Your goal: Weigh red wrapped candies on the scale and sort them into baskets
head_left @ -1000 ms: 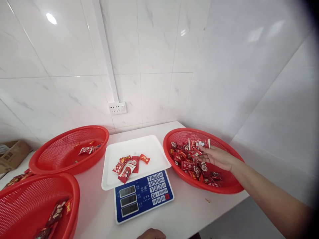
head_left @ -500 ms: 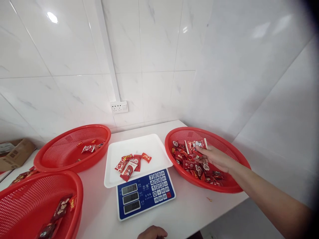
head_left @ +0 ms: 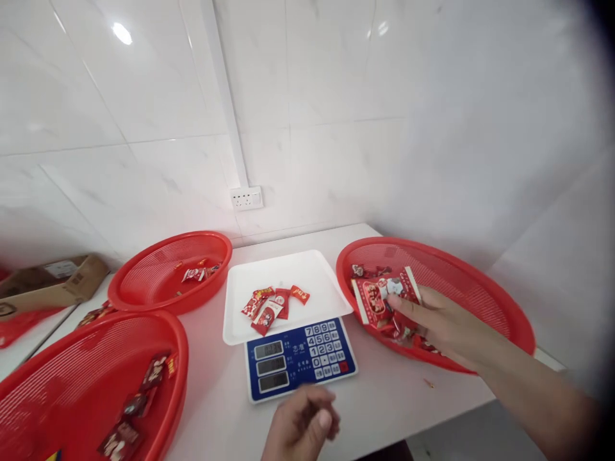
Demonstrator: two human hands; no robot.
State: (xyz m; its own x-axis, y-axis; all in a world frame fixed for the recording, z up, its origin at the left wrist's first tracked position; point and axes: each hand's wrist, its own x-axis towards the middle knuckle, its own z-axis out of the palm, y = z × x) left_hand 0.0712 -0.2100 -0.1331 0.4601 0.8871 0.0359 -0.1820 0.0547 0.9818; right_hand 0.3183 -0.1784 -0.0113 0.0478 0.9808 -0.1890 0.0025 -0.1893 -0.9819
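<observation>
My right hand reaches into the right red basket and grips a large red and white snack packet, lifted above the heap of small red wrapped snacks. My left hand hovers low over the table's front edge, just below the blue scale, fingers curled with nothing seen in them. The scale's white tray carries several small red packets.
Two more red baskets stand at the left: one at the back with a few packets, one near me with several dark packets. A cardboard box lies far left. A wall socket sits above the white table.
My right hand has closed on the large packet and raised it from the heap. My left hand has come up into view near the scale. The view has shifted right.
</observation>
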